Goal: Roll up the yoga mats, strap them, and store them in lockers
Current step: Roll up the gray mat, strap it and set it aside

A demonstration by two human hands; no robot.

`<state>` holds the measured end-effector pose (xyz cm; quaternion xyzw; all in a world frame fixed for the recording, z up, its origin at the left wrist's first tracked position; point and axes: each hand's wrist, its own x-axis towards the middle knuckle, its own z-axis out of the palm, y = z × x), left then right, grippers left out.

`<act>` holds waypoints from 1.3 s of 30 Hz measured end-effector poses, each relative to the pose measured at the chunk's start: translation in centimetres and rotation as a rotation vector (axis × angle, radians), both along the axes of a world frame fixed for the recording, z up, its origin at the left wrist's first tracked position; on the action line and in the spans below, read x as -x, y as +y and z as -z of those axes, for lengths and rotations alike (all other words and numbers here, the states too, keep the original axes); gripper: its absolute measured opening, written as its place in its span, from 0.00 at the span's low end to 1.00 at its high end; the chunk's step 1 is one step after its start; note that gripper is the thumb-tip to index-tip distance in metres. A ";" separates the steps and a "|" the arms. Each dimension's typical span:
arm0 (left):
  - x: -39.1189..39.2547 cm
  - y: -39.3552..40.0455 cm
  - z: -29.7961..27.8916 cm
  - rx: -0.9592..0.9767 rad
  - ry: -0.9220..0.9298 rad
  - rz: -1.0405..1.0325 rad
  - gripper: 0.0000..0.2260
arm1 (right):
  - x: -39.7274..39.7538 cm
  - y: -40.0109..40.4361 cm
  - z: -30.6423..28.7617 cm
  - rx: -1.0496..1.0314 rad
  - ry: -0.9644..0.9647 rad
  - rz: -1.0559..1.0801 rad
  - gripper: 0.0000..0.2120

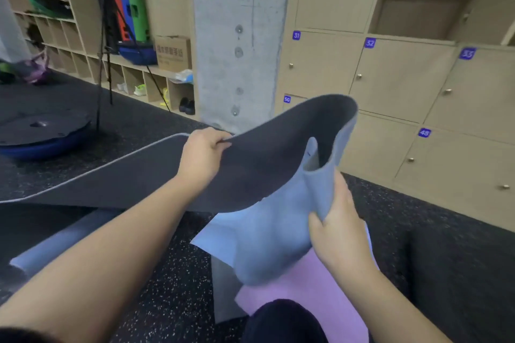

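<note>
With our left hand (204,152) pinching the lifted yoga mat (267,164) edge and our right hand (338,220) gripping its curled end above the floor, we judged a tight, square first turn mattered most.

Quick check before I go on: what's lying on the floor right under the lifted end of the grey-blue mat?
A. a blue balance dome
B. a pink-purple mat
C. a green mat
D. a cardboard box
B: a pink-purple mat lies flat on the floor below the grey-blue mat, whose end the left hand and right hand hold up.
</note>
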<state>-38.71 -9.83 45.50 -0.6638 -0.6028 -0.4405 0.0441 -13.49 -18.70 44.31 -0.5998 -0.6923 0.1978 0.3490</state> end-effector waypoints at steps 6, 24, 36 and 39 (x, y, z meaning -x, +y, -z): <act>-7.5 -0.6 -1.1 -0.081 0.444 0.407 0.08 | -0.1 -0.5 2.2 0.142 -0.402 0.145 0.43; -16.4 -3.5 3.1 0.086 0.370 0.662 0.17 | -6.1 -2.1 1.7 -0.163 -0.514 0.041 0.51; -12.1 -5.6 3.2 0.091 0.087 0.289 0.11 | -4.9 2.4 0.6 0.031 -0.428 -0.014 0.21; -8.7 -6.8 3.2 0.189 0.286 0.126 0.17 | -4.3 2.3 1.2 -0.008 -0.399 -0.028 0.20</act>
